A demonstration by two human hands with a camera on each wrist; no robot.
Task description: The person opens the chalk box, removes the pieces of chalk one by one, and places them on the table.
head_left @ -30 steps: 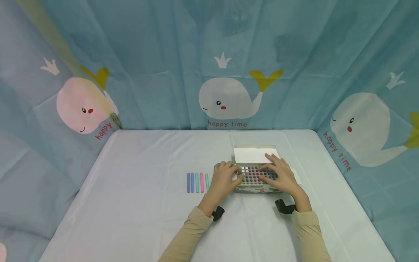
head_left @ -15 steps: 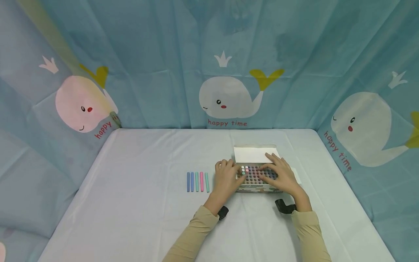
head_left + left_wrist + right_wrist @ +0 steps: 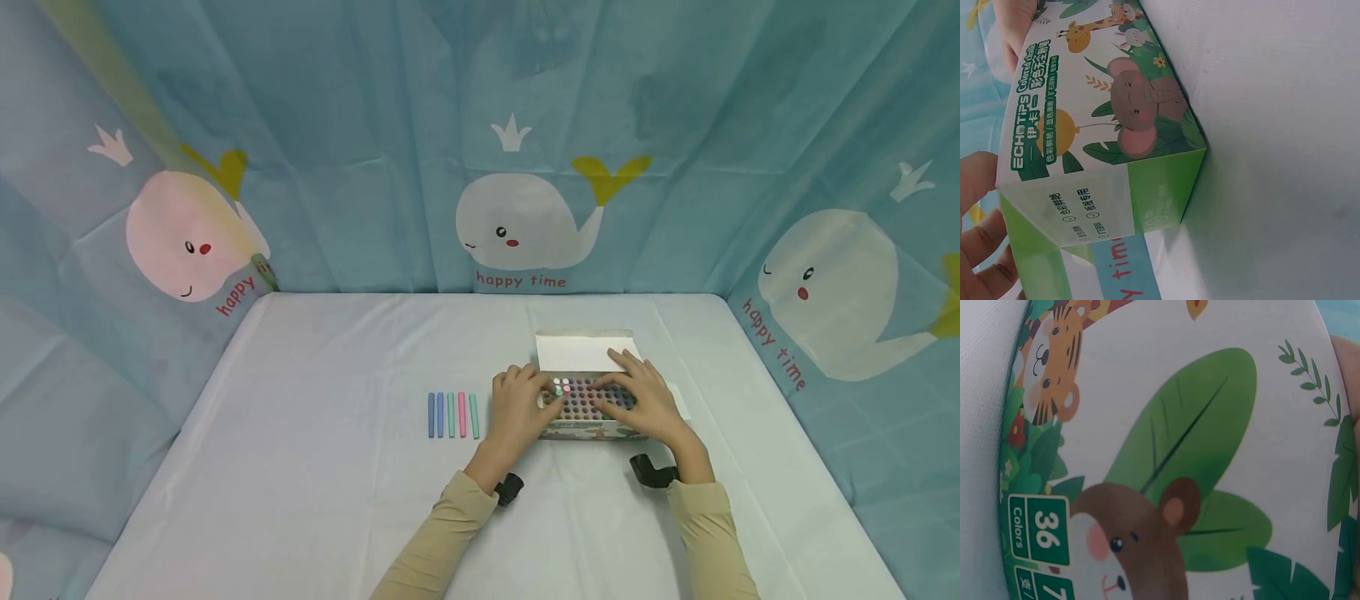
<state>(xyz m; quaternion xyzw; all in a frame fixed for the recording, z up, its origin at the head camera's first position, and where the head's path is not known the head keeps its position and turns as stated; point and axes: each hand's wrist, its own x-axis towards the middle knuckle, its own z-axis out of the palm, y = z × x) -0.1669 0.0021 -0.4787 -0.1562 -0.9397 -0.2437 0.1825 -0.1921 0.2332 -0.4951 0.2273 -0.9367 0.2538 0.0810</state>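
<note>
A chalk box (image 3: 592,431) stands on the table with its lid (image 3: 573,353) folded back, showing a grid of round holes. A few white, pink and teal chalk ends (image 3: 566,387) show at its top left. My left hand (image 3: 516,408) is at the box's left side, thumb and index finger bent around that corner; whether they pinch a chalk is unclear. In the left wrist view its fingers (image 3: 984,240) lie beside the box's end. My right hand (image 3: 651,404) rests over the right part, thumb and index spread apart. The box's printed side (image 3: 1297,475) fills the right wrist view.
Several chalk sticks, blue (image 3: 431,415), green (image 3: 452,415) and pink (image 3: 462,415) among them, lie in a row left of the box. A white cloth (image 3: 300,467) covers the table, and a whale-print curtain (image 3: 360,225) hangs behind and at both sides.
My left hand has shifted slightly to the right, its thumb reaching farther over the box's left edge. My right hand, the box and the row of chalks stay put.
</note>
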